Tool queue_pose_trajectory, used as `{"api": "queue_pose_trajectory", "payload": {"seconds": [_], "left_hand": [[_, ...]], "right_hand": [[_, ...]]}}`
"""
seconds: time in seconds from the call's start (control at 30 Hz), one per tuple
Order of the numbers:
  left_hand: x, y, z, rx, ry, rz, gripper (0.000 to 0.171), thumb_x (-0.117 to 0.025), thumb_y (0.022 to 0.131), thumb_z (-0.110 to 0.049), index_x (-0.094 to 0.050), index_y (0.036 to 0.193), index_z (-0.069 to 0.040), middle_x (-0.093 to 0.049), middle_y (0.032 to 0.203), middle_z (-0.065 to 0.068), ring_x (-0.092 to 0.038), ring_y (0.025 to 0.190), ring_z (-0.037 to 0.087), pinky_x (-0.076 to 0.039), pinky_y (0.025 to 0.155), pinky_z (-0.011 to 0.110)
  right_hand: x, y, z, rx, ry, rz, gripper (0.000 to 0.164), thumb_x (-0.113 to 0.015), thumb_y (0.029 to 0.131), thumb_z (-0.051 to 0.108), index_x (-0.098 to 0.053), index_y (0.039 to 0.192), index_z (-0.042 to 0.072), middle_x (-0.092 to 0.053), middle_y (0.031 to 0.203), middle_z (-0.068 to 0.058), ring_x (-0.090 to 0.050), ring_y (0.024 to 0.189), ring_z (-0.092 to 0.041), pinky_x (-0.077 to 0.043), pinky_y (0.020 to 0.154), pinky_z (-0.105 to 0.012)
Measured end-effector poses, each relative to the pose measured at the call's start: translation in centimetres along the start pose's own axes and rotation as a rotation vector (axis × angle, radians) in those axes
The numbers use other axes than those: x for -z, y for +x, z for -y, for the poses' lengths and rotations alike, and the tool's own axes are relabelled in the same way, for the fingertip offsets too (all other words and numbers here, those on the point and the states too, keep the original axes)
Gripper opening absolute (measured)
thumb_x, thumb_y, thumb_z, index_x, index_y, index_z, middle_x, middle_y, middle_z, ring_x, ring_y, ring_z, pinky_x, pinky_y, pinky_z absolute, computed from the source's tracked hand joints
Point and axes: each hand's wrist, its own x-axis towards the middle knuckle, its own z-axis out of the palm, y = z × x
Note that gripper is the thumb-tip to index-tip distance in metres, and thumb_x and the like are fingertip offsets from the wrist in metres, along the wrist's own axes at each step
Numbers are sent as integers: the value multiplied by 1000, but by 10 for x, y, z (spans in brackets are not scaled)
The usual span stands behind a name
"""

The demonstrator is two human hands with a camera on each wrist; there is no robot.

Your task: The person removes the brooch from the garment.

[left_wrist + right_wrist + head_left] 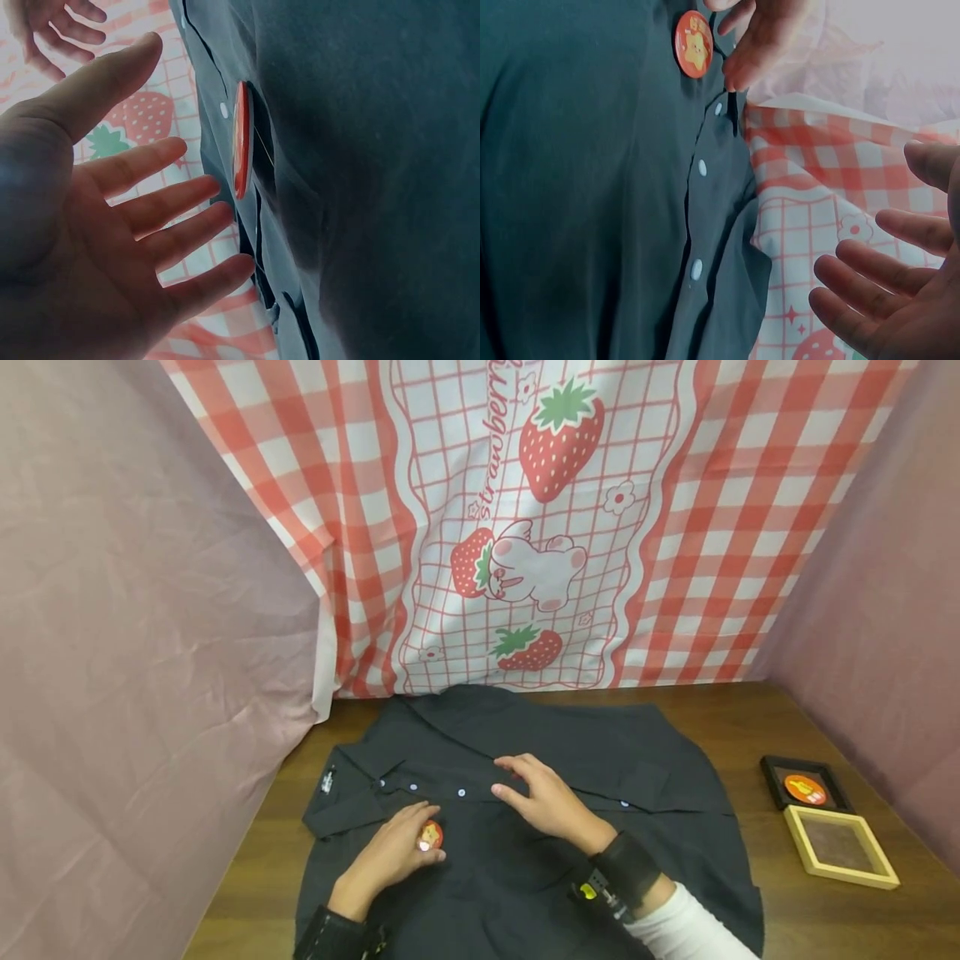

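Note:
A dark button-up shirt (525, 877) lies spread flat on the wooden table (757, 727), with a row of small white buttons (461, 792) along its placket. A round orange pin badge (431, 836) sits on the shirt just below the placket; the left wrist view shows the badge (241, 139) edge-on, and the right wrist view shows the badge (694, 43) face-on. My left hand (390, 856) lies beside the badge with straight, spread fingers (172, 199) that hold nothing. My right hand (543, 802) rests open on the shirt by the placket, its fingers (870, 274) relaxed.
At the right of the table stand a black square box (805, 783) holding another orange badge and a pale wooden-framed tray (840, 847). A red checked strawberry cloth (525, 527) hangs at the back, and pink fabric walls (112, 610) close in both sides.

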Motion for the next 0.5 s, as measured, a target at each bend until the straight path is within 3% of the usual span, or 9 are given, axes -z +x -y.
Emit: {"api": "queue_pose_trajectory", "payload": {"seconds": [0.5], "left_hand": [[2, -1, -1, 38, 12, 17, 67, -83, 75, -28, -58, 131, -2, -53, 138, 24, -48, 130, 41, -39, 107, 58]], "right_hand": [[-16, 1, 7, 40, 1, 20, 41, -62, 95, 32, -59, 130, 11, -62, 120, -8, -63, 111, -30, -54, 90, -46]]}}
